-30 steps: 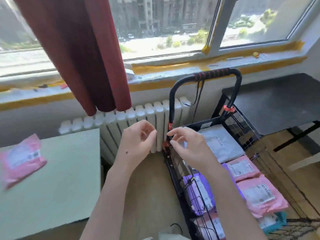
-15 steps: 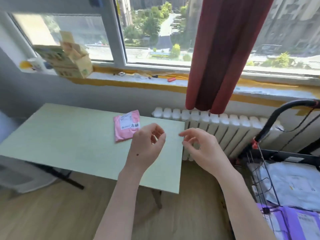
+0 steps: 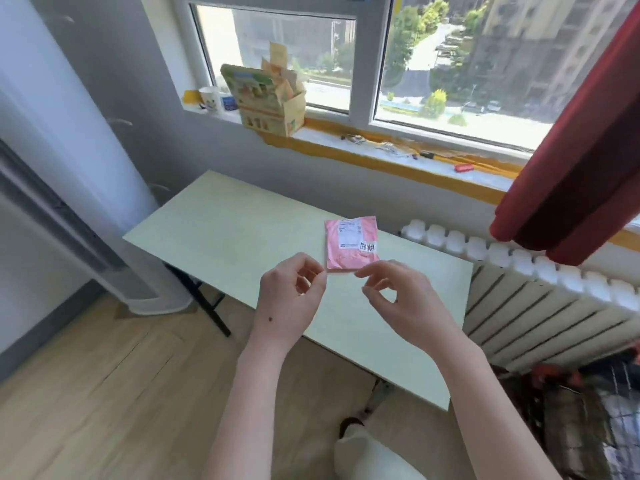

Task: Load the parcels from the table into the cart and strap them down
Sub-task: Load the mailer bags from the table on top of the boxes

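One pink parcel point(image 3: 350, 244) with a white label lies flat on the pale green table point(image 3: 242, 233), toward its right half. My left hand point(image 3: 291, 299) hovers just in front of the parcel's near left corner, fingers loosely curled, holding nothing. My right hand point(image 3: 398, 296) hovers just in front of the parcel's near right corner, fingers also loosely curled and empty. Neither hand touches the parcel. A blurred corner of the black wire cart point(image 3: 588, 410) shows at the bottom right.
A white radiator point(image 3: 540, 296) runs under the window to the right of the table. A red curtain point(image 3: 581, 174) hangs at the upper right. A cardboard box point(image 3: 270, 98) and a cup point(image 3: 211, 98) stand on the sill. A tall white unit point(image 3: 69, 168) stands left.
My view has swung left from the cart to the table. Both hands left the cart's handle post and came over the table, close to the pink parcel.
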Demonstrator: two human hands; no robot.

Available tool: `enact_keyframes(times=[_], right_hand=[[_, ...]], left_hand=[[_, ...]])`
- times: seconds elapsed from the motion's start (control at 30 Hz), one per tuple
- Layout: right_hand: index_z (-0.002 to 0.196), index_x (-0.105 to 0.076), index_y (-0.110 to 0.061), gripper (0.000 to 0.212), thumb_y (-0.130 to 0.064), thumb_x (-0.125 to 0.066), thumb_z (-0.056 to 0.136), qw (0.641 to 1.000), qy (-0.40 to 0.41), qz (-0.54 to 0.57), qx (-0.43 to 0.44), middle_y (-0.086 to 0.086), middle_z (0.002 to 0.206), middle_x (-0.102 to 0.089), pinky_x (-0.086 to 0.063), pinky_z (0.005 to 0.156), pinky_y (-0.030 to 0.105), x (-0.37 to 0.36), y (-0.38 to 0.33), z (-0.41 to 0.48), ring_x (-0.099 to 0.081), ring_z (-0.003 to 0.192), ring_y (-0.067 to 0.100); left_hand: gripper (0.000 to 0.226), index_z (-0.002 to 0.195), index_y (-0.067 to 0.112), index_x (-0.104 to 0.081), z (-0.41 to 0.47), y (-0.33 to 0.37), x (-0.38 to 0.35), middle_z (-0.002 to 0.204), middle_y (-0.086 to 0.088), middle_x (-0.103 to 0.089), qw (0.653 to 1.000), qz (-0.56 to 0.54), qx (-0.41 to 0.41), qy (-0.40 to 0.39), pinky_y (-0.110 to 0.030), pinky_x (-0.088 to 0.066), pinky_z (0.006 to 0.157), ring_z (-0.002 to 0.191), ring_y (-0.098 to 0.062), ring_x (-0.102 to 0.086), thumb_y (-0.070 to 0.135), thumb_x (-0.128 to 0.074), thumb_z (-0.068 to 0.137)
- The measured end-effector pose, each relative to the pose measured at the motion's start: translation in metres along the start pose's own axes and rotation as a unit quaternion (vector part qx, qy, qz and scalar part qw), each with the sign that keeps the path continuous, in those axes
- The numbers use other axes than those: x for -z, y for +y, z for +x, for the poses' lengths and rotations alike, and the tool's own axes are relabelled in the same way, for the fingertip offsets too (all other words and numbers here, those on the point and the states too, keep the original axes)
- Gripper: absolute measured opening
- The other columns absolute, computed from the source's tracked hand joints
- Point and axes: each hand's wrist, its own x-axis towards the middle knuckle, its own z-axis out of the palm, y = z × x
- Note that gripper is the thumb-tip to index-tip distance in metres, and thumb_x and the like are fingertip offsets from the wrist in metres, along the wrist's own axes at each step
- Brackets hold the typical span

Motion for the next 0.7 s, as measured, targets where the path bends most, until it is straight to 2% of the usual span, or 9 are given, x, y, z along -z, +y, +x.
enact_keyframes(times=[0.27,0.43,0.6,0.7], right_hand=[[0.101,-0.068,-0.021,0.02,-0.008,-0.061,0.09,1.0,-0.01,0.005,0.011,-0.012,0.091,-0.062,-0.039,0.078,0.002,-0.016,0.007,0.043,-0.056,0.089,-0.002],[0.101,-0.069,-0.02,0.021,-0.005,-0.06,0.089,1.0,0.003,0.007,0.008,-0.006,0.087,-0.063,-0.04,0.074,0.003,-0.015,0.021,0.084,-0.057,0.083,-0.003],[0.1,-0.068,-0.025,0.021,-0.008,-0.059,0.089,1.0,0.002,0.013,-0.001,-0.01,0.088,-0.062,-0.041,0.074,0.005,-0.014,0.034,0.13,-0.058,0.084,-0.003],[0.098,-0.066,-0.028,0.023,-0.008,-0.059,0.089,1.0,0.013,0.025,-0.007,-0.009,0.087,-0.062,-0.041,0.074,0.005,-0.013,0.045,0.153,-0.058,0.082,-0.002]], left_hand=[[0.007,0.082,0.013,-0.064,0.038,-0.027,0.0,0.074,0.004,-0.064,1.0,0.0,0.018,0.01,-0.006,-0.038,0.058,0.073,-0.006,-0.054,0.015,-0.063,0.088],[0.008,0.08,0.012,-0.063,0.085,-0.038,-0.009,0.074,0.003,-0.064,1.0,0.017,0.006,-0.002,-0.015,-0.044,0.061,0.068,-0.007,-0.055,0.015,-0.063,0.088],[0.008,0.079,0.013,-0.062,0.139,-0.044,-0.024,0.072,0.005,-0.063,1.0,0.025,-0.001,-0.019,-0.02,-0.046,0.061,0.063,-0.009,-0.056,0.015,-0.062,0.087],[0.009,0.078,0.013,-0.062,0.169,-0.049,-0.037,0.07,0.007,-0.062,0.999,0.022,-0.004,-0.037,-0.017,-0.044,0.059,0.058,-0.008,-0.052,0.013,-0.062,0.087]])
